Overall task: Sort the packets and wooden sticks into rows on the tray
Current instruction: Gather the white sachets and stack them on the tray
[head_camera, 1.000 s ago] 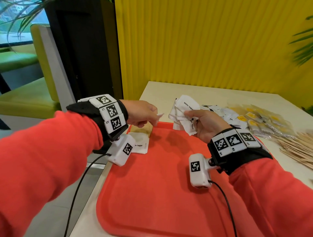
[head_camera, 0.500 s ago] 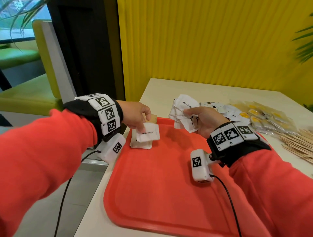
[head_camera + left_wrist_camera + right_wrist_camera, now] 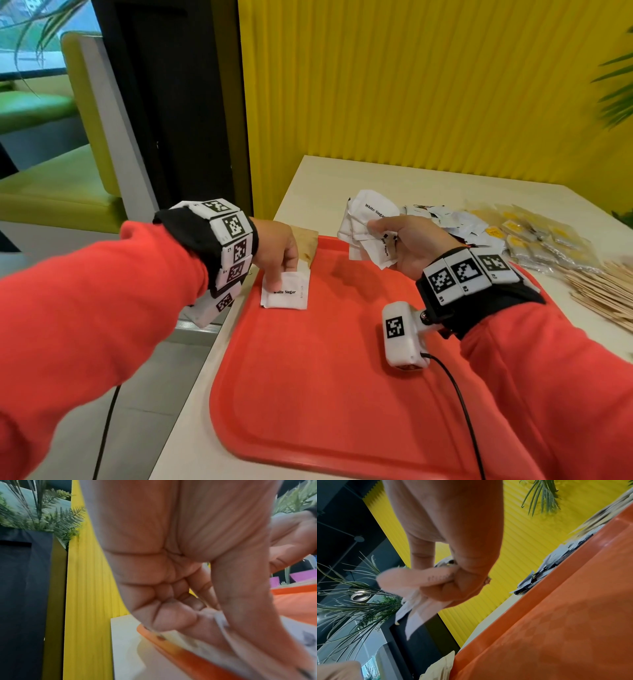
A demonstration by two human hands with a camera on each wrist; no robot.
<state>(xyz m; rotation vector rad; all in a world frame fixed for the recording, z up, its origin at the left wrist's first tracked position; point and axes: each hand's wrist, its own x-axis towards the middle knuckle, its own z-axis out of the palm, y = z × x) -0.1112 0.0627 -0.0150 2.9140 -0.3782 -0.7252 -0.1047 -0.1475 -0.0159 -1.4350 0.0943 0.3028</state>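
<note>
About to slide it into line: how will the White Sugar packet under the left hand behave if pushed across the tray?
The White Sugar packet looks thin, flat paper, so probably light and floppy. Under the left hand it may buckle instead of sliding. It overlaps another packet, so it could drag that along the red tray.

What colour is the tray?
Red-orange; the tray shows best in the head view.
</note>
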